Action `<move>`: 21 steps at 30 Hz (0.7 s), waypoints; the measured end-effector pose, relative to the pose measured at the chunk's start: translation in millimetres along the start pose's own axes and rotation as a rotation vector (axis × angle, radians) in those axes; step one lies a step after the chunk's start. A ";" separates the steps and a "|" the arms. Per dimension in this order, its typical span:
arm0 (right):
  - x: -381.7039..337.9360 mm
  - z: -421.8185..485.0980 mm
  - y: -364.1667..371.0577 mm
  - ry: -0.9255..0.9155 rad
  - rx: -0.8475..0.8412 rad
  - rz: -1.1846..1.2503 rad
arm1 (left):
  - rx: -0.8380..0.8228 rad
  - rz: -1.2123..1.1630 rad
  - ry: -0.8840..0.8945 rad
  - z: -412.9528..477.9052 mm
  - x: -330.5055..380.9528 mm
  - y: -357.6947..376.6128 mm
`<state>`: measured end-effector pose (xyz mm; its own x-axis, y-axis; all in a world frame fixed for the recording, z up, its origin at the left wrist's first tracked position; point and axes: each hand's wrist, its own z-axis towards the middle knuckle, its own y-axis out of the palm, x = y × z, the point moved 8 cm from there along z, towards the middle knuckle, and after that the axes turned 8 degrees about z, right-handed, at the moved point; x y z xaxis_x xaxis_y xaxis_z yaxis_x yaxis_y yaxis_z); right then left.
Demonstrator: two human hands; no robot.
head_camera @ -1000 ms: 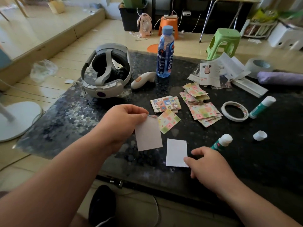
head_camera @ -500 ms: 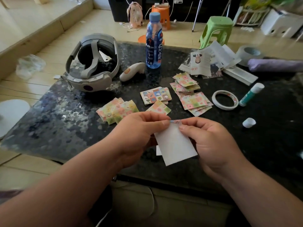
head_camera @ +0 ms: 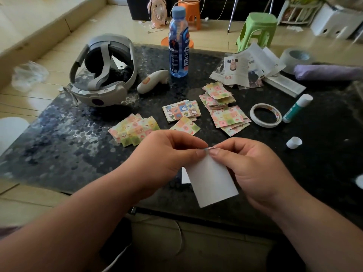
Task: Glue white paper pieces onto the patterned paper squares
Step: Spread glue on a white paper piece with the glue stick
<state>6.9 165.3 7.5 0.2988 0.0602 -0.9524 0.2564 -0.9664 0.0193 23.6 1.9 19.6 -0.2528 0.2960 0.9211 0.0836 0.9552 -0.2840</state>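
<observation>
Both hands hold one white paper piece [head_camera: 211, 181] above the near edge of the dark table [head_camera: 59, 146]. My left hand [head_camera: 169, 154] and my right hand [head_camera: 249, 167] pinch its top edge, fingertips almost touching; a sliver of patterned paper shows there. A second white piece [head_camera: 184, 176] lies on the table, mostly hidden behind the held one. Patterned squares lie in several piles: left [head_camera: 135, 129], centre [head_camera: 181, 110], a single one [head_camera: 184, 125], right [head_camera: 227, 116] and behind it [head_camera: 218, 94]. A green glue stick [head_camera: 297, 107] lies at the right, with a white cap [head_camera: 294, 142] near it.
A VR headset [head_camera: 102, 75], a controller [head_camera: 152, 81] and a blue bottle [head_camera: 178, 42] stand at the back. A tape ring [head_camera: 265, 114], cut newspaper [head_camera: 247, 67], a large tape roll [head_camera: 297, 57] and a purple bundle [head_camera: 326, 72] are at the right. Stools stand beyond the table.
A second ago my left hand alone held the white piece and my right hand rested by the other piece. My right hand came up and now pinches the top edge too.
</observation>
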 end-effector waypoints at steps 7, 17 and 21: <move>-8.5 -3.4 2.0 -0.114 0.015 -0.123 | -0.070 0.033 0.022 -1.2 -1.1 7.8; -2.2 -9.2 13.2 0.213 -0.158 0.281 | -0.240 -0.188 -0.065 -5.3 -2.8 18.7; 2.7 -9.3 13.2 0.280 -0.140 0.398 | -0.244 -0.247 -0.080 -5.1 -5.7 16.9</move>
<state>19.7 155.1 8.0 0.6284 -0.2223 -0.7455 0.1882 -0.8864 0.4230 31.4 16.3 10.9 -0.3683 0.0655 0.9274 0.2357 0.9715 0.0250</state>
